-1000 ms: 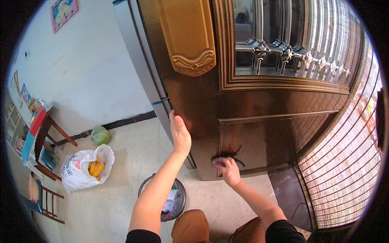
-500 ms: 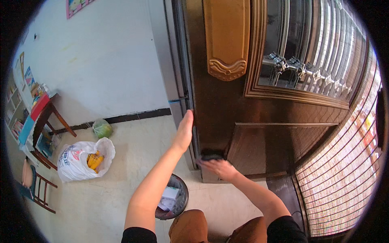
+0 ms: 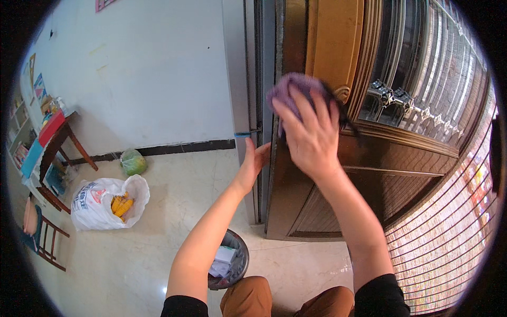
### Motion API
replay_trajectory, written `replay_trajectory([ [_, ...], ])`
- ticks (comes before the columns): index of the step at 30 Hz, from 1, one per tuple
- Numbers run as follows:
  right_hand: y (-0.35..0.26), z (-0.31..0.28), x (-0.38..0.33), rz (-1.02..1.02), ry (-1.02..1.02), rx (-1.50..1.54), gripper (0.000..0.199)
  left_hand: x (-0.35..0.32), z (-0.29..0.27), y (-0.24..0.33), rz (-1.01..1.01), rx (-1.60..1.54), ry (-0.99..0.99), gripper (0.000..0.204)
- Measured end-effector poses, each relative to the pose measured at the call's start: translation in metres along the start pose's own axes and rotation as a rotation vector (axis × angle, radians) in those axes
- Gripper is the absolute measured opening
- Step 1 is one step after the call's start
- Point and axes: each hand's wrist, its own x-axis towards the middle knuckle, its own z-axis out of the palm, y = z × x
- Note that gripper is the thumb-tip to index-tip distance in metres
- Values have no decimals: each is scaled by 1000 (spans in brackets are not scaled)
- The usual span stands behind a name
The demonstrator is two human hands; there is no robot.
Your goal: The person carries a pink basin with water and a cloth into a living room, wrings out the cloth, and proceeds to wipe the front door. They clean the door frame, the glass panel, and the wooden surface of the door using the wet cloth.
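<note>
A dark brown door with a gold-coloured plate stands on end before me. Against its upper part, beside the lower end of the plate, my right hand presses a bunched purple cloth, fingers bent over it. A dark part of the cloth trails to the right and looks smeared by motion. My left hand is lower, at the door's near-left edge. Its thumb points up, apart from the other fingers, which are stretched toward the edge; their tips are partly hidden.
Below my left arm stands a bin with a liner and papers. Further left on the tiled floor lie a white bag with yellow corn and a green bundle in clear plastic. A wooden table and chair stand far left; a slatted curtain hangs right.
My right hand has risen from the door's lower edge to beside the plate, with the purple cloth now plain to see. The left hand stays by the edge, its fingers now turned toward it.
</note>
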Motion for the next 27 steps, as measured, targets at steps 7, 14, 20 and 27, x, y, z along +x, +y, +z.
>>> replay_trajectory([
  [7,-19,20,-165,-407,-540,391,50,5,9,14,54,62,-170,95],
  [14,11,-1,-35,-241,-149,481,41,-9,8,12,120,137,-18,94],
  [20,-4,18,-80,-92,-142,39,47,-1,13,15,36,-3,-88,97],
  [27,-77,78,-321,-91,-756,530,37,6,8,-13,208,301,-5,69],
])
